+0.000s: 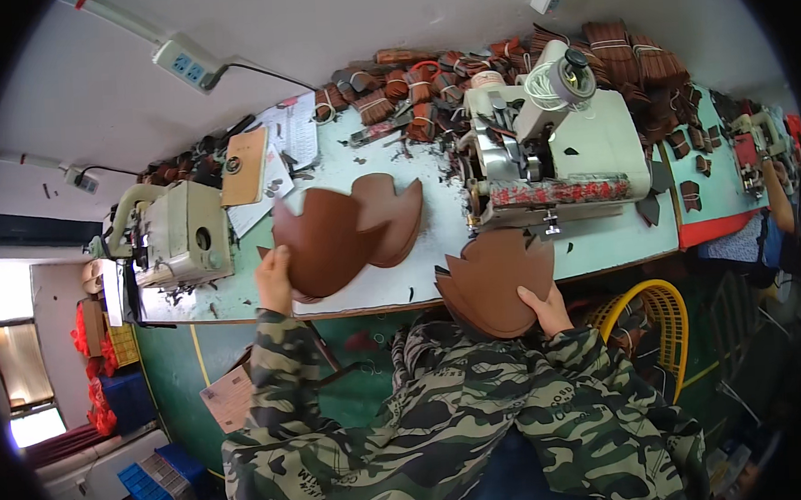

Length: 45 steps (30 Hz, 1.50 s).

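Head view: left hand (275, 282) pinching blurry brown leather piece (323, 245) over table (339, 158), right hand (549, 309) clamped on brown stack (500, 285) in front of machine (586, 154). More loose pieces (403, 215) on tabletop. Looks mid-batch tbh; can't tell finished from unfinished.

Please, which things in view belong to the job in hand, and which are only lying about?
Seemingly in the job:
- brown cut-out in the left hand
- stacked brown pieces in the right hand
- loose brown pieces on the table

Apparently lying about, untouched:
- tied bundles
- white papers
- yellow basket
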Available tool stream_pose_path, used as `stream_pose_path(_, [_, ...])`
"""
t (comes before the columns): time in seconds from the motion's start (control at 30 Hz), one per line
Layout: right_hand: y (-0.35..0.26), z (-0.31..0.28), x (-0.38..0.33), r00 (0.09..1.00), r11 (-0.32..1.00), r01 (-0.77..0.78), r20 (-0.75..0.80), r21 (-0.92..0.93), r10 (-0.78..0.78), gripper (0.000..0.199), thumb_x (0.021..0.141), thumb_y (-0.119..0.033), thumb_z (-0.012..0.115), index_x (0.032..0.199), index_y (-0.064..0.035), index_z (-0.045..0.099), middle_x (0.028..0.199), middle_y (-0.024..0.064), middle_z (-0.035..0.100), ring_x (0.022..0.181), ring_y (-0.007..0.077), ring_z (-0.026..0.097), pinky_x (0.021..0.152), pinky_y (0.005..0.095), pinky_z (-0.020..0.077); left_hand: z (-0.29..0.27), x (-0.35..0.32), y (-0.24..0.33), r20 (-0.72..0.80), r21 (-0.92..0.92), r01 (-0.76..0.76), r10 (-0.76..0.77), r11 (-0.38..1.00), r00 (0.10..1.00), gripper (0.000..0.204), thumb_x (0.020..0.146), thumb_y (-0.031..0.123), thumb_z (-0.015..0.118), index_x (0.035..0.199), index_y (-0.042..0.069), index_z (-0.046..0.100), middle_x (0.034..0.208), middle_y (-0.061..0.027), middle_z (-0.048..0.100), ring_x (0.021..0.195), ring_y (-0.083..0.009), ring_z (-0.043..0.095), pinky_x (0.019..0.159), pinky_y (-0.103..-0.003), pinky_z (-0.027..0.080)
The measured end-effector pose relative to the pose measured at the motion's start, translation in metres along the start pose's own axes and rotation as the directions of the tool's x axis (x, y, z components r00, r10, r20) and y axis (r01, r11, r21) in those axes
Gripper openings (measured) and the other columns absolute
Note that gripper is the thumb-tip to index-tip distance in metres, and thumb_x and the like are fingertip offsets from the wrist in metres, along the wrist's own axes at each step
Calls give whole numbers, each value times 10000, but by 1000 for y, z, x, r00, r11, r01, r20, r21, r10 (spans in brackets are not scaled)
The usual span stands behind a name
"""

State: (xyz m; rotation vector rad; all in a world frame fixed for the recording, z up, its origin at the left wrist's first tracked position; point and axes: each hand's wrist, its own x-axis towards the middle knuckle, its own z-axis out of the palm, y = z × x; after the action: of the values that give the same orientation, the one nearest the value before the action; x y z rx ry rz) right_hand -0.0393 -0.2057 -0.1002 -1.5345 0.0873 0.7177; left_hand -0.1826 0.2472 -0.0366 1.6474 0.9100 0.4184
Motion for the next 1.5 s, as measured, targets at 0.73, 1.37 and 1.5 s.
stream_pose_path(0.73, [20, -3, 2, 999, 999, 35, 41, -30, -34, 775, 635, -125, 731, 1312, 32, 386, 1187, 155, 525, 1102, 245, 518, 964, 346, 405, 245, -108, 26, 651, 239, -785, 505, 572, 567, 300, 693, -4, 659, 971, 44, 557, 976, -122, 591, 917, -340, 550, 784, -394, 463])
stream_pose_path(1.37, [15, -3, -1, 998, 998, 8, 55, -68, -4, 813, 665, -109, 748, 1343, 49, 328, 1205, 147, 508, 1119, 223, 501, 972, 345, 403, 249, -103, 29, 651, 329, -767, 455, 552, 607, 311, 686, 62, 690, 989, 69, 620, 1131, -137, 547, 1053, -326, 507, 883, -418, 410])
stream_pose_path(1.5, [8, -2, -3, 998, 999, -12, 58, -49, 14, 800, 669, -119, 750, 1333, 49, 334, 1197, 149, 510, 1111, 224, 503, 968, 346, 405, 251, -102, 25, 667, 262, -833, 532, 488, 521, 304, 682, 46, 688, 979, 62, 625, 1111, -114, 558, 1042, -312, 512, 853, -404, 428])
